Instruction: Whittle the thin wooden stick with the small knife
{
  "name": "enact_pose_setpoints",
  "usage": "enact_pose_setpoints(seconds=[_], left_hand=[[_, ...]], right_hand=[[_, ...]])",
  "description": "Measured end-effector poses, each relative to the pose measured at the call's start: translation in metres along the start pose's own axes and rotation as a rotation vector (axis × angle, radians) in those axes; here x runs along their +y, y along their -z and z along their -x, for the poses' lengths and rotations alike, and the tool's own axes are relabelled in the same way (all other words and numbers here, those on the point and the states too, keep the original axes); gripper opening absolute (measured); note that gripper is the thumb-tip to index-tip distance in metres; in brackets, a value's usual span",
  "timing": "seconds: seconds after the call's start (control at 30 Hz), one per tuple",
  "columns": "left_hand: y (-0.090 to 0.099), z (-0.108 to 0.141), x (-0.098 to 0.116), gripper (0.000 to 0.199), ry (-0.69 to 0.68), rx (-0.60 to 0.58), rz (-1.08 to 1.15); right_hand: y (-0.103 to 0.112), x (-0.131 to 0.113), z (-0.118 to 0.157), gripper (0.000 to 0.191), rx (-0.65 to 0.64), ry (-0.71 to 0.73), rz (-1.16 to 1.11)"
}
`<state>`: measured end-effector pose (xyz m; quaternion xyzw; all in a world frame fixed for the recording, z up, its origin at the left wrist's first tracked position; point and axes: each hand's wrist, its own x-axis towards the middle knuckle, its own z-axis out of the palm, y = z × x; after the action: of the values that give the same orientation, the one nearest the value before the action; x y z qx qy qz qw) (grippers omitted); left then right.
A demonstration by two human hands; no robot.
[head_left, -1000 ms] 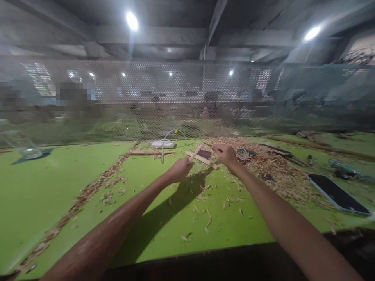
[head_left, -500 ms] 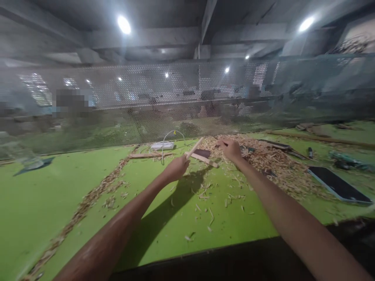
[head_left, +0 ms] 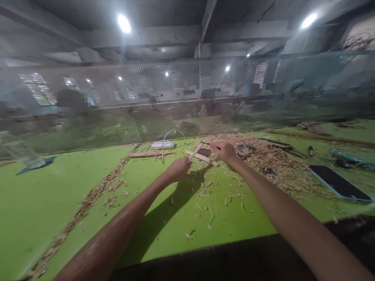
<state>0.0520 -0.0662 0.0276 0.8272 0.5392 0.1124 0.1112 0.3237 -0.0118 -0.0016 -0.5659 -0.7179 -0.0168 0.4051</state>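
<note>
My left hand (head_left: pixel 178 168) is closed around a pale wooden stick (head_left: pixel 194 152), which points up and away from me over the bench. To its right, my right hand (head_left: pixel 225 151) is closed on a thin-bladed knife (head_left: pixel 206 143). The slim blade reaches left toward the upper end of the stick; whether the two touch I cannot tell. Beneath the stick, another wooden piece (head_left: pixel 205 158) lies aslant on the bench, beside a flat brown block (head_left: pixel 204 152). Curled wood shavings (head_left: pixel 272 168) are heaped behind and to the right of my right hand.
A phone (head_left: pixel 336 183) lies at the right of the green bench (head_left: pixel 88 164). A white power strip (head_left: pixel 163 144) with a looped cable sits at the back, before a perforated screen (head_left: pixel 164 105). A clear cup (head_left: pixel 27 154) stands far left; a long wooden strip (head_left: pixel 316 136) lies back right.
My right hand has moved left and slightly down, bringing the knife blade close to the stick. The stick's upper end has dipped a little, with my left hand slightly lower.
</note>
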Motion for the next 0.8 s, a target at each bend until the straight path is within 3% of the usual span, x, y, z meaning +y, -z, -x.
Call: enact_pose_setpoints(seconds=[0.17,0.63,0.7,0.8], left_hand=[[0.000,0.003,0.003,0.027,0.015,-0.028,0.009],[0.006,0.009,0.009,0.025,0.012,-0.046,0.057],[0.008,0.012,0.011,0.023,0.013,-0.048,0.060],[0.014,0.019,0.016,0.025,-0.032,-0.055,0.088]], right_hand=[[0.002,0.000,0.001,0.032,-0.052,-0.017,0.099],[0.005,-0.001,0.006,0.031,-0.065,-0.009,0.059],[0.003,0.006,0.005,0.030,-0.067,-0.017,0.060],[0.008,0.029,0.004,0.028,0.002,-0.144,0.106]])
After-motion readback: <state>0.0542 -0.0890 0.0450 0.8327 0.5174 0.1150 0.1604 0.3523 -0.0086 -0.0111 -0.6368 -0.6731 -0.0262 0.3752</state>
